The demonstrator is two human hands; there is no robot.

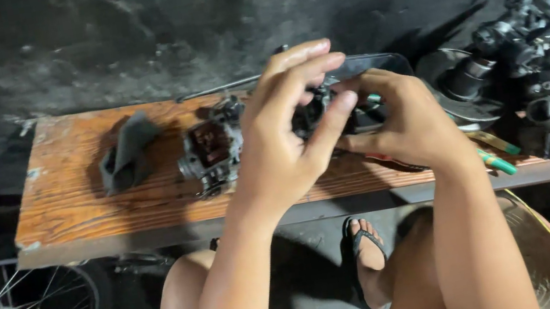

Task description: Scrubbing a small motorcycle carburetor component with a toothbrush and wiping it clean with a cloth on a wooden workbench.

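Small dark metal part (316,112), mostly hidden, was pinched between fingers of left hand (286,134) and right hand (403,122) above the wooden bench (76,210), beside a grey carburettor body (211,150).

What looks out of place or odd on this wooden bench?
Nothing is spilled or broken. The grey rag lies crumpled at the left, and the green-tipped tool pokes over the bench front edge at the right.

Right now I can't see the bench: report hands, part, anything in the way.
Both hands, left and right, grip a small dark part. Carburetor on the plank beside it. Rag lies apart, left.
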